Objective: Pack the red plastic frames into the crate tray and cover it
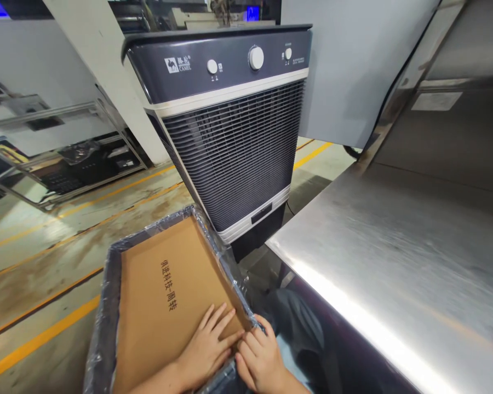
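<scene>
A brown cardboard sheet (156,328) with a printed line of black characters lies inside a dark bin (110,290) lined with clear plastic film. My left hand (207,345) rests flat on the cardboard near its lower right corner, fingers spread. Beside it, my right hand (261,353) has its fingers curled over the bin's right rim, close to the cardboard edge. What lies under the sheet is hidden.
A large black air cooler (238,148) with white knobs stands just beyond the bin. To the right is a shiny metal worktop (394,257). A metal-framed rack (82,158) holds dark items at left. Yellow lines (36,345) mark the floor.
</scene>
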Motion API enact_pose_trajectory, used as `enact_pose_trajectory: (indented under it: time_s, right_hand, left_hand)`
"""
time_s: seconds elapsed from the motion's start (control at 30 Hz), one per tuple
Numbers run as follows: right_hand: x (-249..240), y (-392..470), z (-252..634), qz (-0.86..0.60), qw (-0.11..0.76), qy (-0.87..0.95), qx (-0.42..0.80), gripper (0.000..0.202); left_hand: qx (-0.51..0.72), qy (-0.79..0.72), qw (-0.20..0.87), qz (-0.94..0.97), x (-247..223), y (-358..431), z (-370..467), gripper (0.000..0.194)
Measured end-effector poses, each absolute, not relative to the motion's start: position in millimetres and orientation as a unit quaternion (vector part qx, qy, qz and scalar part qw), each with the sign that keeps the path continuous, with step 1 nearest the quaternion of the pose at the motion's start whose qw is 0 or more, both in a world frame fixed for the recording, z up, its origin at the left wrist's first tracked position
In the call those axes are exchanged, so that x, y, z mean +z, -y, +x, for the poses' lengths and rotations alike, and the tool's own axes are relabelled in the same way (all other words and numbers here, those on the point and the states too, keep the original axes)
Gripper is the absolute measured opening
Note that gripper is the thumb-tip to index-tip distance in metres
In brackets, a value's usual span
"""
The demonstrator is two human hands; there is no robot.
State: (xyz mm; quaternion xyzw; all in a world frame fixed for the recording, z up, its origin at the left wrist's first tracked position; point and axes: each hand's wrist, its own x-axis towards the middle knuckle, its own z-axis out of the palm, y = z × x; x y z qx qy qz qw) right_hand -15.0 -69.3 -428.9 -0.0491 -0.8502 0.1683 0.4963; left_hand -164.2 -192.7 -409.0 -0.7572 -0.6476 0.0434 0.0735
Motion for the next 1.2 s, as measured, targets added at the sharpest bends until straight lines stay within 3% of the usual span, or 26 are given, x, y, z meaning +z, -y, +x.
enact_pose_trajectory:
  time_s: [0.2,0.37,0.5,0.6,0.8,0.93,1.03,1.1,1.17,1.2]
  right_hand:
    - [-427,69,-10,-0.042,0.48,0.859,0.173,0.023]
    - [-430,67,-4,-0.029,0.452,0.871,0.189,0.023]
    - [-433,68,-2,-0.029,0.448,0.871,0.197,0.025]
    - [-436,69,-2,-0.034,0.452,0.868,0.202,0.025]
    - [-441,69,-2,-0.025,0.449,0.871,0.197,0.019]
    - [-440,70,-2,-0.032,0.464,0.86,0.208,0.025]
    - [-438,70,-2,-0.03,0.472,0.855,0.215,0.026]
    - [-437,68,-2,-0.024,0.471,0.855,0.216,0.025]
    - [-436,67,0,-0.015,0.466,0.858,0.213,0.024]
    - [-435,66,0,-0.011,0.463,0.861,0.211,0.023]
  left_hand:
    - [0.063,0.672,0.011,-0.738,-405,195,-161,0.083]
    - [0.096,0.738,-0.161,-0.648,-367,222,-169,0.076]
    - [0.183,0.804,-0.272,-0.496,-337,256,-180,0.101]
    - [0.239,0.811,-0.291,-0.447,-340,275,-183,0.111]
    - [0.321,0.821,-0.241,-0.405,-359,271,-169,0.098]
    - [0.375,0.797,-0.261,-0.395,-336,250,-156,0.106]
    - [0.323,0.809,-0.304,-0.385,-303,230,-155,0.115]
    - [0.199,0.828,-0.35,-0.391,-275,217,-157,0.1]
    - [0.126,0.828,-0.351,-0.418,-242,210,-156,0.047]
    - [0.08,0.83,-0.344,-0.433,-225,210,-154,0.041]
